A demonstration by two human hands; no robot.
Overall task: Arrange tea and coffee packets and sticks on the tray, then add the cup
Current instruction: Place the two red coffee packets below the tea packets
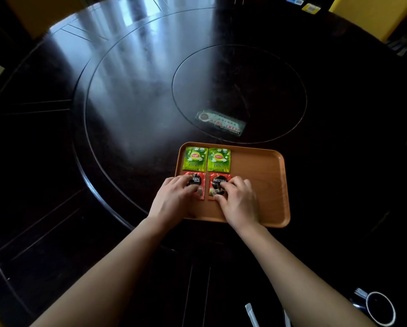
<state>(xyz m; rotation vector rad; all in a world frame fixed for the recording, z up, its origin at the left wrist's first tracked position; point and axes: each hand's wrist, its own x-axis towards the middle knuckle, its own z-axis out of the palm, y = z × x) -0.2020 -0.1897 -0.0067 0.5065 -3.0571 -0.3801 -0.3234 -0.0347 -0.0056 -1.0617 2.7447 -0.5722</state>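
Note:
An orange wooden tray lies on the dark round table. Two green Lipton tea packets lie side by side in its far left corner. Just below them lie two red Nescafe coffee packets. My left hand rests its fingertips on the left coffee packet. My right hand presses its fingers on the right coffee packet. A dark cup with a white rim stands at the table's near right edge. White sticks lie near the bottom edge, partly hidden by my right forearm.
A glass turntable with a printed card under it sits beyond the tray. The right half of the tray is bare wood. Yellow chairs stand at the far right, with small boxes near them.

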